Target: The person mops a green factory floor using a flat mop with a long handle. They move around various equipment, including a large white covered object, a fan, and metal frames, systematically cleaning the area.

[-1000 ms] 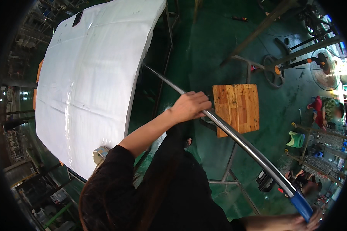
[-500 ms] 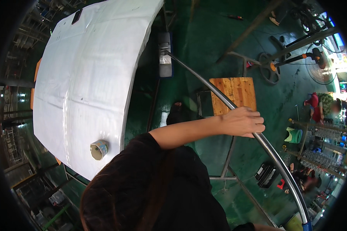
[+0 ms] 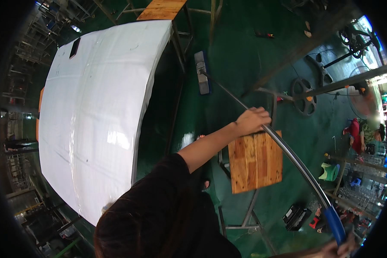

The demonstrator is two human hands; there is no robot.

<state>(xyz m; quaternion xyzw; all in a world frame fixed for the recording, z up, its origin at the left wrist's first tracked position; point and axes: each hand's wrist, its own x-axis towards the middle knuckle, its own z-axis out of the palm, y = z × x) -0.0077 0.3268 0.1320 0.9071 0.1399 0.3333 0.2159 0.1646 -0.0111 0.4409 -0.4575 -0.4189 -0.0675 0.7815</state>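
Observation:
A flat mop [image 3: 303,167] with a shiny metal pole slants across the view. Its grey and blue mop head [image 3: 203,79] rests flat on the green floor, just right of the white-covered table. My left hand [image 3: 254,120] is closed round the middle of the pole, the arm stretched forward in a black sleeve. At the lower right, my right hand [image 3: 343,247] is wrapped about the end of the blue grip; it is somewhat blurred and partly cut by the rim.
The white-covered table [image 3: 103,107] fills the left, with a dark phone [image 3: 75,48] on it. A wooden stool [image 3: 256,165] stands under the pole, and another wooden top [image 3: 161,9] lies beyond the table. A fan [image 3: 362,92], metal posts and seated people are on the right.
The mop head has shifted right, away from the table. My left hand is farther forward, and my right hand has come into view on the blue grip. The view has also moved.

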